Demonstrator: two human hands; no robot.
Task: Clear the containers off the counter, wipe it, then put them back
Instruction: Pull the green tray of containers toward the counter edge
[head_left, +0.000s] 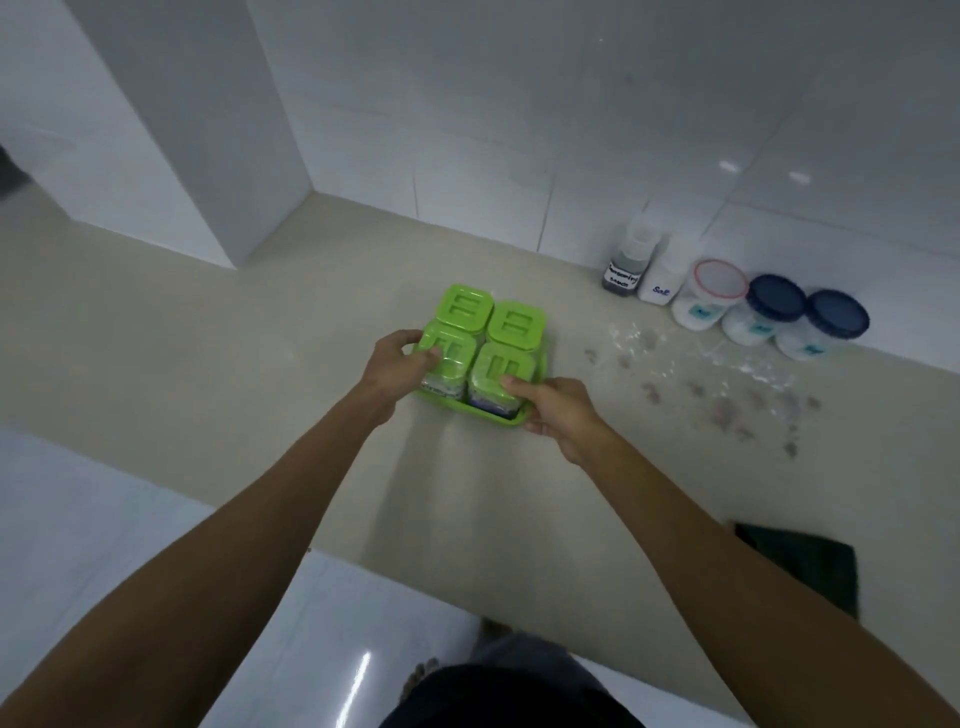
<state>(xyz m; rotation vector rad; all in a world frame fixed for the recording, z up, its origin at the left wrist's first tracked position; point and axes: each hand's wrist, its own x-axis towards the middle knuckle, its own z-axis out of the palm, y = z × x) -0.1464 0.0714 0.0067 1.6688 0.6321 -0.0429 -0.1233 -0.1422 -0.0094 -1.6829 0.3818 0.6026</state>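
Observation:
A green tray (540, 358) holding several green-lidded square jars (514, 325) sits mid-counter. My left hand (397, 364) grips the tray's left side, fingers against the near-left jar. My right hand (558, 410) holds the tray's near right corner, thumb on the near-right jar's lid. Whether the tray rests on the beige counter (260, 374) or is lifted I cannot tell. Against the back wall at right stand a dark-filled bottle (626, 265), a bottle labelled Salt (662, 278), a red-rimmed white tub (709, 296) and two blue-lidded tubs (763, 309) (823, 325).
Spilled white and grey powder (727, 384) is scattered over the counter right of the tray. A dark green cloth (810, 566) lies at the counter's front edge on the right. A white pillar (208, 130) rises at the back left. Glossy white floor (156, 571) lies below.

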